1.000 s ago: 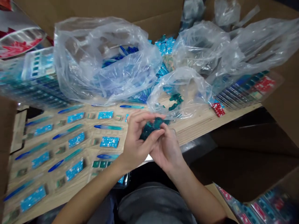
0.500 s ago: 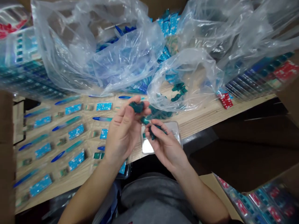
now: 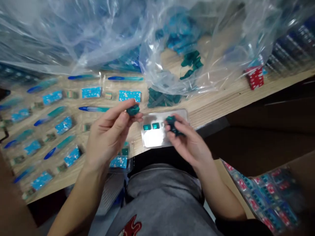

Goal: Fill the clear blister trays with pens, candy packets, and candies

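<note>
A small dark green plastic piece (image 3: 133, 110) is pinched in my left hand (image 3: 108, 134), between thumb and fingertips. My right hand (image 3: 189, 137) is closed on several similar green pieces (image 3: 172, 124), above the right part of a clear plastic tray (image 3: 153, 141). Two shiny green pieces (image 3: 156, 125) sit side by side in that tray's upper left part. Behind the tray lies a flat bundle of green pieces (image 3: 163, 97). My right fingers partly hide the tray's right side. What exactly the pieces are, I cannot make out.
To the left, clear blister trays hold blue pens (image 3: 94, 108) and blue patterned packets (image 3: 130, 95). Large clear plastic bags (image 3: 110, 36) cover the back. A red packet (image 3: 256, 77) lies at right. Packed sets (image 3: 268, 196) stand in a box at lower right.
My hands, nearly touching before, have moved apart, the left one to the left. The right one is now by the tray's right side. My view has shifted, so more of the tray shows.
</note>
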